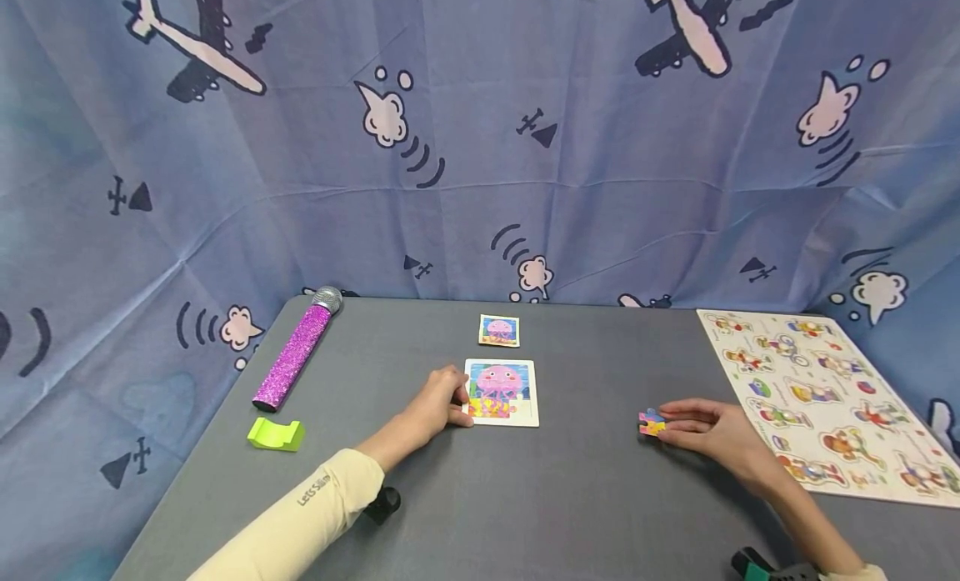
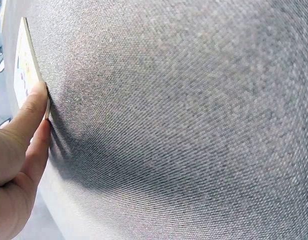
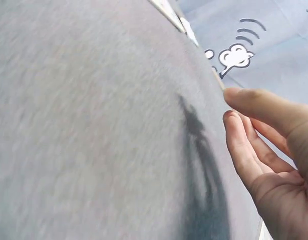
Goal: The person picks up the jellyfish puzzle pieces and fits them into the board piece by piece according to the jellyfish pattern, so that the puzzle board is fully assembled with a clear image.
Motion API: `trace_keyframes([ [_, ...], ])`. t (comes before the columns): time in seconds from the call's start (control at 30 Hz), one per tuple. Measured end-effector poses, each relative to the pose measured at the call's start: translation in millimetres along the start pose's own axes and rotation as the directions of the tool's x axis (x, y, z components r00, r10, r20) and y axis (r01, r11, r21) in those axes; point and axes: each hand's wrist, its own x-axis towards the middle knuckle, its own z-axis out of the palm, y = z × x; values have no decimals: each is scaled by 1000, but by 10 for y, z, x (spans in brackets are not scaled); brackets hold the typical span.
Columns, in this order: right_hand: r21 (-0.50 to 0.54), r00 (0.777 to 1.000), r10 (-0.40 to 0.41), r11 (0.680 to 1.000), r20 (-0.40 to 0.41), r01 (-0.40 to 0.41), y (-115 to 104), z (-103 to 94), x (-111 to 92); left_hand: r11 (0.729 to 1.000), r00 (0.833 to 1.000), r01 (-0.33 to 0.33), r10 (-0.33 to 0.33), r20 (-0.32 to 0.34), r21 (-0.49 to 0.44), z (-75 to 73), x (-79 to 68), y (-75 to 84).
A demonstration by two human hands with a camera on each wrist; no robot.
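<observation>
My left hand (image 1: 438, 406) pinches the left edge of a small white-bordered jigsaw board (image 1: 527, 412) showing a pink jellyfish. In the left wrist view, thumb and finger grip the edge of this board (image 2: 27, 70) close over the grey cloth. The lower right of its picture area is bare white. Farther right, my right hand (image 1: 708, 435) holds a small blue, yellow and pink jigsaw piece (image 1: 650, 423) by its right side, between thumb and fingers. Behind the board lies a small square card (image 1: 499, 331) with a matching jellyfish picture.
A purple glitter microphone (image 1: 296, 356) lies at the table's left edge, with a lime-green curved block (image 1: 276, 435) in front of it. A large white picture board (image 1: 810, 381) with several figures covers the right side. A blue patterned curtain (image 1: 465, 222) hangs behind the grey table (image 1: 585, 498).
</observation>
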Motion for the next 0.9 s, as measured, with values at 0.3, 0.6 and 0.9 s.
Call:
trace_keyframes([
  [0.3,100,994,-102,990,40,97,-97,147,69,1000,1000,6,-6,6,-5,11,6,-5],
  [0.6,144,988,-143,981,61,133,-145,354,194,1000,1000,2,-2,0,-2,4,0,8],
  [0.9,158,987,-151,978,59,140,-168,540,324,1000,1000,26,-26,1,-3,-9,-9,40],
])
